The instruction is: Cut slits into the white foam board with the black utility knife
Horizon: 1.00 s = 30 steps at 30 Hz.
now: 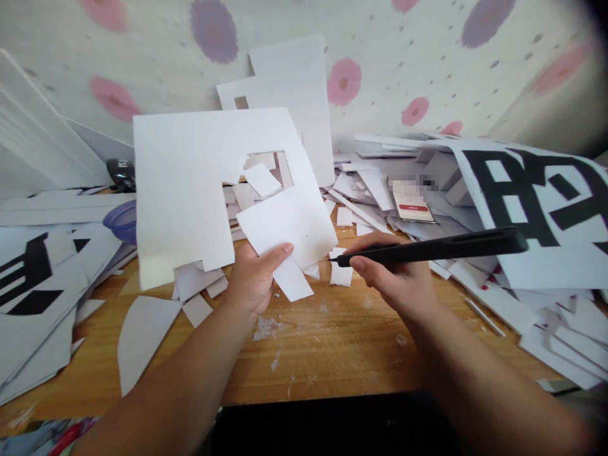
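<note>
My left hand (259,272) grips a large white foam board (185,171) by its lower part, the thumb pressed flat on its face. The board is tilted up and has a squarish hole and a notch cut into it. In my right hand (394,272) is a long black pen-shaped tool (441,249), held like a pen. Its thin tip is at the board's lower right corner; I cannot tell if they touch. Just below that corner, a small white offcut (341,272) lies on the wooden table (332,348).
White scraps (361,190) are heaped along the back. A phone (411,201) rests on them. Sheets printed with black shapes (536,202) lie at right, more at left. A blue bowl (121,221) stands behind the board's left edge. Another cut board (294,82) leans on the wall.
</note>
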Available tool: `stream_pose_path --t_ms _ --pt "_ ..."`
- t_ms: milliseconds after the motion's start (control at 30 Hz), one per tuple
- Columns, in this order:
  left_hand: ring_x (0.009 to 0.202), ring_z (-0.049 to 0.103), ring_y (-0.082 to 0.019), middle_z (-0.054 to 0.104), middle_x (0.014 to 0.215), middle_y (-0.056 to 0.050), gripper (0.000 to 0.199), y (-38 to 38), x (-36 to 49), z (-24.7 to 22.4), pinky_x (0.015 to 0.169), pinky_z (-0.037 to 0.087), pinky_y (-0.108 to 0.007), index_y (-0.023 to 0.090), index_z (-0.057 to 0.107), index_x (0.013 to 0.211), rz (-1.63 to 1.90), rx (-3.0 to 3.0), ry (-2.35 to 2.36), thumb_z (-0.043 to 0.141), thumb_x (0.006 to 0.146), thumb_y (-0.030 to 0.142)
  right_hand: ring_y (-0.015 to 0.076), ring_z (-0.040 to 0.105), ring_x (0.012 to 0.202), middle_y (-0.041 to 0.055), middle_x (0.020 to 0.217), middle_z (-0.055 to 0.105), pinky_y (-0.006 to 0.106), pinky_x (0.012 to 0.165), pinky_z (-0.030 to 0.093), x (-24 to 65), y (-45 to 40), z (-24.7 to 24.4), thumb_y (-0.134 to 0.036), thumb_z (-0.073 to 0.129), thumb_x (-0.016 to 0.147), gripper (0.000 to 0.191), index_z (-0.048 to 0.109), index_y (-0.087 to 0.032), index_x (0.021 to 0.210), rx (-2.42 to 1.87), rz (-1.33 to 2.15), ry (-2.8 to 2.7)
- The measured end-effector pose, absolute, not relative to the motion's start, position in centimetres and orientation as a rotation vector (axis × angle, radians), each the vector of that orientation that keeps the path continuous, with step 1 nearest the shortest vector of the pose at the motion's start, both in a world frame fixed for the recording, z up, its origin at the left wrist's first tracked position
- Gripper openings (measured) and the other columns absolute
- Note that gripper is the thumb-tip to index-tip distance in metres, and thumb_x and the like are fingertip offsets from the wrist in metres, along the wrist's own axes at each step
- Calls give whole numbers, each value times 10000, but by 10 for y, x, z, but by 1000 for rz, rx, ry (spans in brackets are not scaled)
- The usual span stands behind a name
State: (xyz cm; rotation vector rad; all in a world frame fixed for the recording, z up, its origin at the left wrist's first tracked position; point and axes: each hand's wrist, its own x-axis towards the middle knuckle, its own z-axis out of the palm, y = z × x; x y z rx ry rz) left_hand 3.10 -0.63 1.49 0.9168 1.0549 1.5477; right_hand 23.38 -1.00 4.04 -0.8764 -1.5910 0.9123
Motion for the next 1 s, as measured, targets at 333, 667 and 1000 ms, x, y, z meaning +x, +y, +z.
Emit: stream_pose_path --t_ms 333,667,1000 --pt "937 685 -258 733 1038 -89 373 -6 31 15 809 570 -332 167 727 980 1504 943 1122 856 633 216 102 547 551 -8 620 635 219 498 438 231 -10 35 -259 690 766 87 664 -177 752 -885 807 -1684" --pt "952 681 -278 725 1066 -105 400 -6 30 16 786 579 -338 154 720 995 1491 940 1131 853 625 226 89 550 533 -22 596 633 201 492 439 234 -8 36 -234 686 761 61 668 -178 746 -879 793 -1671" --pt "982 673 -304 718 1083 -116 409 -6 32 16 852 563 -406 157 710 998 1490 932 1168 846 617 215 105 550 551 -4 626 633 229 509 440 234 -8 35 -250 661 786 83 646 -176 752 -827 723 -1779"
